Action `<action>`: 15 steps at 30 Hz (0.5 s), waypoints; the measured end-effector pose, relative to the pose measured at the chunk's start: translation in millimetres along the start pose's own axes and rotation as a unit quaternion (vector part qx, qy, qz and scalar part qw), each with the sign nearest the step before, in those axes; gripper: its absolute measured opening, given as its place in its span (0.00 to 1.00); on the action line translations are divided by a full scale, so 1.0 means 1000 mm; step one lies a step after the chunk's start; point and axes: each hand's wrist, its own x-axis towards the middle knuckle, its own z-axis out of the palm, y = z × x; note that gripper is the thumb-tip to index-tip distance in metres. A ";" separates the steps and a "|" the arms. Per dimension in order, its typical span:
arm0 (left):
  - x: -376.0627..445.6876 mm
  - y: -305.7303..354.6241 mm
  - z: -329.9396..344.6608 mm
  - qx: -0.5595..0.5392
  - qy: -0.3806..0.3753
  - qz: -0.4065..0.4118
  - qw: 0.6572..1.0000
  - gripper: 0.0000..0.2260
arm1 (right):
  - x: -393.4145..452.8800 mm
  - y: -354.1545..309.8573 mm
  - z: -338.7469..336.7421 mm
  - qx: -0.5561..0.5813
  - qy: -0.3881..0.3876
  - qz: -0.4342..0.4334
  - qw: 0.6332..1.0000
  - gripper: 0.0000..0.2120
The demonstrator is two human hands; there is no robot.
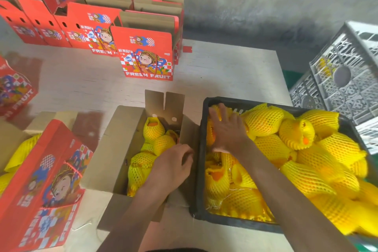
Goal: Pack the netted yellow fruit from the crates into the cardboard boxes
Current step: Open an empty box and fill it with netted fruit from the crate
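An open cardboard box [122,129] lies on the table in front of me with several fruits in yellow foam netting [153,129] inside. My left hand [171,168] is down in the box with curled fingers over the netted fruit; what it grips is hidden beneath it. To the right stands a black crate [201,149] heaped with netted yellow fruit [263,122]. My right hand [227,129] reaches into the crate's far left corner, fingers spread flat on a netted fruit there.
Several empty red "FRESH FRUIT" boxes [147,55] stand at the back of the table. Another red box [43,186] with yellow fruit stands at the near left. A grey plastic crate [343,80] sits at the right beyond the table edge.
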 end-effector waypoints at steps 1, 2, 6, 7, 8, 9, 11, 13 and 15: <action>0.000 0.000 0.000 0.002 0.003 -0.001 1.000 0.07 | -0.001 -0.008 0.007 -0.028 0.020 0.010 0.999 0.64; -0.001 0.000 -0.001 0.001 0.010 -0.002 1.000 0.07 | 0.000 -0.015 0.014 -0.053 0.046 0.019 0.997 0.63; -0.004 0.000 -0.005 -0.011 0.033 -0.008 0.999 0.07 | -0.001 -0.021 0.036 -0.092 0.146 0.019 0.985 0.46; -0.005 0.000 -0.005 -0.013 0.038 -0.010 0.999 0.07 | 0.000 -0.020 0.037 -0.082 0.167 0.013 0.982 0.44; -0.007 -0.001 -0.006 -0.017 0.041 -0.009 0.999 0.06 | 0.001 -0.018 0.037 -0.067 0.176 0.009 0.982 0.44; -0.008 -0.001 -0.006 -0.024 0.042 -0.008 0.999 0.06 | 0.001 -0.017 0.034 -0.051 0.169 0.004 0.984 0.46; -0.012 -0.002 -0.007 -0.049 0.044 -0.012 0.998 0.06 | 0.002 -0.011 0.025 -0.002 0.147 -0.008 0.989 0.51; -0.014 -0.005 -0.009 -0.073 0.046 -0.022 0.996 0.06 | 0.000 -0.002 0.014 0.100 0.142 -0.021 0.985 0.50; -0.015 -0.006 -0.012 -0.103 0.057 -0.037 0.992 0.05 | -0.006 0.009 0.004 0.205 0.145 -0.049 0.967 0.47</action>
